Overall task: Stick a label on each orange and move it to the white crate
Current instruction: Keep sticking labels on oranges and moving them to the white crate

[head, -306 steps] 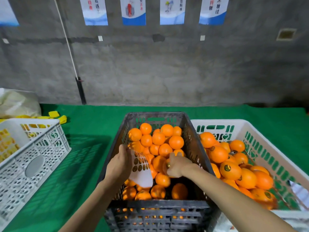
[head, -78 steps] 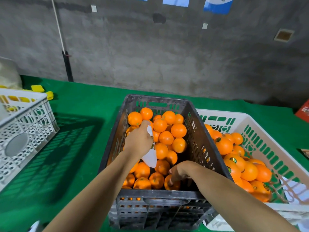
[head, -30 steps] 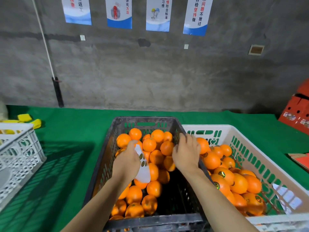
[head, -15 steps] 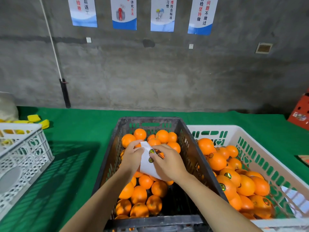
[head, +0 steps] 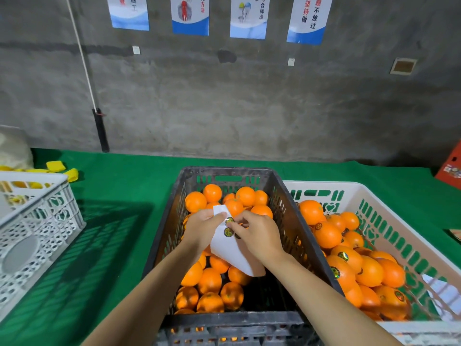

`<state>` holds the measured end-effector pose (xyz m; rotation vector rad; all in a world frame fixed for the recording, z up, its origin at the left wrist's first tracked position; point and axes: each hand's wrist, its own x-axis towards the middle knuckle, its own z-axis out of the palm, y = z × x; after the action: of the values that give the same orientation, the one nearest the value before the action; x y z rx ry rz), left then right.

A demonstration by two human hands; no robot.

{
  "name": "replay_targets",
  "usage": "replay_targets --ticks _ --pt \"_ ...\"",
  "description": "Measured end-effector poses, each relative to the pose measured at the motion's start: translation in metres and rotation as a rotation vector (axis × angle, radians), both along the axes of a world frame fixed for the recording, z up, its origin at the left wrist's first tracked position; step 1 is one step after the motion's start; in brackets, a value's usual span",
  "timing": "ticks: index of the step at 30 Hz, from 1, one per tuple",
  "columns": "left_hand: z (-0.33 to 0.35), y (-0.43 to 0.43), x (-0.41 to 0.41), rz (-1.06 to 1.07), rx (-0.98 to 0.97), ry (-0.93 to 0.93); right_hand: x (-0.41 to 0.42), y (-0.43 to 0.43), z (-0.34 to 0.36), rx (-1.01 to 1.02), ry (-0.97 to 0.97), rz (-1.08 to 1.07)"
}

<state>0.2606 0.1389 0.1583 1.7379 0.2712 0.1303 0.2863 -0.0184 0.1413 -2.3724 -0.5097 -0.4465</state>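
A dark grey crate (head: pixel 164 228) in the middle holds several unlabelled oranges (head: pixel 212 280). To its right stands the white crate (head: pixel 404 236) with several labelled oranges (head: pixel 326 234). Above the dark crate my left hand (head: pixel 202 227) holds a white label sheet (head: pixel 229 248) by its upper edge. My right hand (head: pixel 257 233) pinches at a round dark-and-gold label (head: pixel 229 221) near the top of the sheet.
The crates stand on a green table cover (head: pixel 119 221). Another white crate (head: pixel 37 221) sits at the left, with yellow pieces (head: pixel 62 168) behind it. A red box (head: pixel 451 166) is at the far right. A concrete wall with posters is behind.
My right hand came back from the white crate's side to the label sheet and now pinches at a label. My left hand lifted the sheet slightly.
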Motion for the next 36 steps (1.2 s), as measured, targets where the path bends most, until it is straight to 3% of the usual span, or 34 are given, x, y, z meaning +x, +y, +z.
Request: replay_targets --ticks 18,22,27,31,34,36 --pt "0.006 -0.004 -0.002 -0.050 -0.057 0.046 -0.001 0.002 -0.003 0.089 0.074 0.069" --pt "0.003 -0.002 0.000 0.029 0.036 -0.040 -0.002 0.003 -0.001 0.131 0.040 0.081" --pt "0.002 0.012 0.005 0.293 0.108 -0.073 0.001 0.000 0.000 0.202 0.059 0.011" --pt "0.001 0.010 0.001 0.279 0.353 -0.025 0.016 -0.009 -0.006 0.287 0.238 -0.129" --pt "-0.003 0.008 -0.002 0.241 0.622 -0.002 0.027 -0.021 -0.019 0.505 0.619 -0.218" --pt "-0.004 0.007 -0.004 0.228 0.696 0.045 0.029 -0.027 -0.028 0.559 0.839 -0.263"
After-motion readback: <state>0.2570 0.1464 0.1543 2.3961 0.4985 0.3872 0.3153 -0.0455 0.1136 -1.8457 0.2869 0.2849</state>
